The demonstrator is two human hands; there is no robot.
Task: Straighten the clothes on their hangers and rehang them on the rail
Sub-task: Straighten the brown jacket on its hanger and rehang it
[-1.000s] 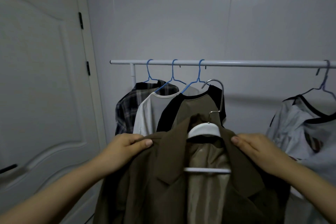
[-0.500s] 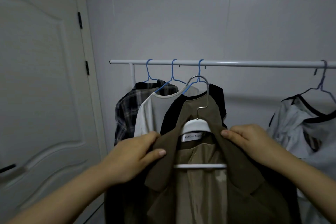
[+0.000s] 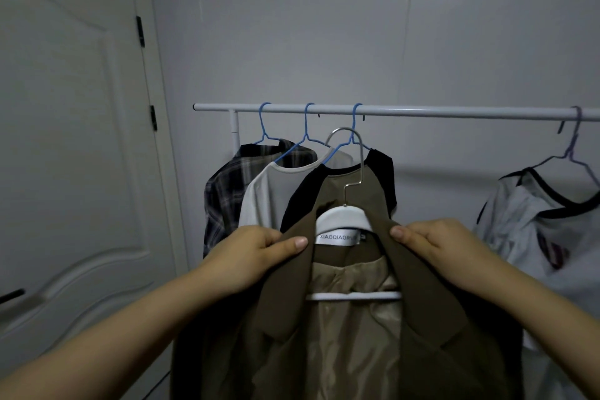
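The left hand (image 3: 250, 253) has its thumb laid over the front of the brown jacket (image 3: 324, 344) at the collar, with the other fingers curled behind the cloth, pinching the left shoulder. The right hand (image 3: 431, 243) grips the opposite shoulder the same way, thumb on top. Between them sits the white hanger (image 3: 344, 221), inside the jacket's neck, its lower bar crossing the shiny lining and its metal hook (image 3: 349, 146) standing upright.

The jacket is held in the air in front of the rail (image 3: 422, 112), with the hook's top just below the bar. The step in hand looks like settling the shoulders squarely on the hanger; the lapels lie fairly even, though the lower part of the jacket runs out of view, so I cannot tell how it hangs.

Next, the hook needs lifting over the rail. The open stretch between the black and tan top (image 3: 380, 178) and the white shirt (image 3: 535, 211) at the right seems the natural place. One hand will probably have to shift to the hanger's neck to steer it.
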